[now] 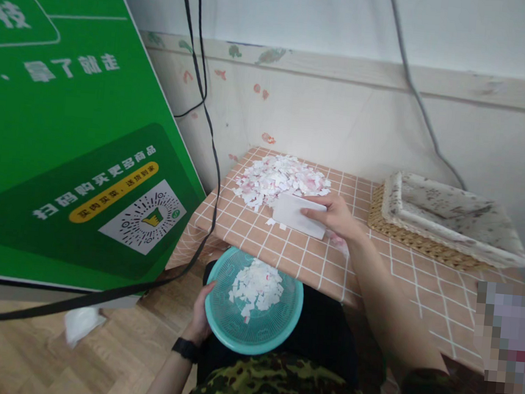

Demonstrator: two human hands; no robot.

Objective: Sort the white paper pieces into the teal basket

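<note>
My right hand [332,215] pinches a flat white card [298,215] over the table, with the thumb on the near face. The card's left end is up against a heap of torn paper scraps [282,177], mostly white with some pink. Below the table's front edge, my left hand [201,311] grips the left rim of a round turquoise plastic basket [278,330]. A smaller pile of white paper scraps [257,285] lies inside that basket. Part of the left hand's fingers is hidden behind the rim.
A checked brown cloth covers the table [404,258]. At the right stands a lined wicker basket [432,249]. A black cable [214,150] hangs down across the table's left corner, beside a green cabinet [65,143]. On the floor lies a white plastic bag [81,323].
</note>
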